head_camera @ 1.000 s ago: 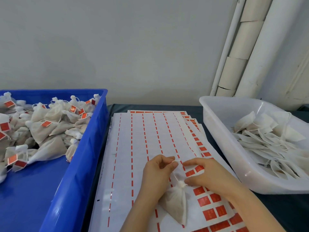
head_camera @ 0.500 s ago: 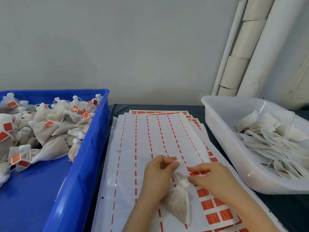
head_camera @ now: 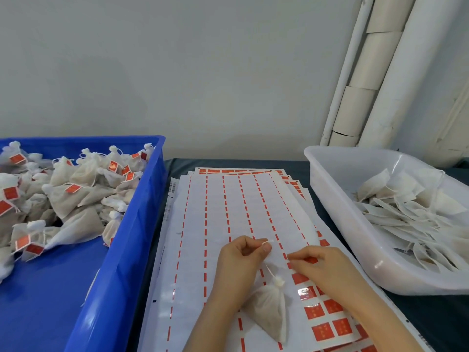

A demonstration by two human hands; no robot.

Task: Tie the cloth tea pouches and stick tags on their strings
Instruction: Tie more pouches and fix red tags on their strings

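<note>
Operator: Since a second ago the right hand (head_camera: pixel 327 270) has left the knotted neck of the small white cloth tea pouch (head_camera: pixel 269 311) and reached out to the right. The left hand (head_camera: pixel 238 262) has stayed put.

Desk: Lay it out for me, big things first.

Operator: On the left I see a blue plastic crate (head_camera: pixel 132 237) holding tied, tagged pouches (head_camera: pixel 76 194). On the right is a translucent white plastic tub (head_camera: pixel 337 217) of flat untied pouches (head_camera: pixel 411 212). Between them lies a stack of white sticker sheets (head_camera: pixel 228 204), mostly peeled down to red dashes. The pouch in hand rests on that stack, near me.

Desk: And the hands?

Operator: The left is curled, thumb and forefinger pinching the end of the thin white string (head_camera: pixel 269 269). It draws the string straight up from the knot, I judge so a tag can fold round it. The right thumb and forefinger pinch at a red tag (head_camera: pixel 311 260) on the sheet, the other fingers curled.

Desk: Anything you can't make out?

Operator: Whether that tag has lifted yet, because the fingers cover it. Both bins run out of frame, and the tags' print is too small to read.
</note>
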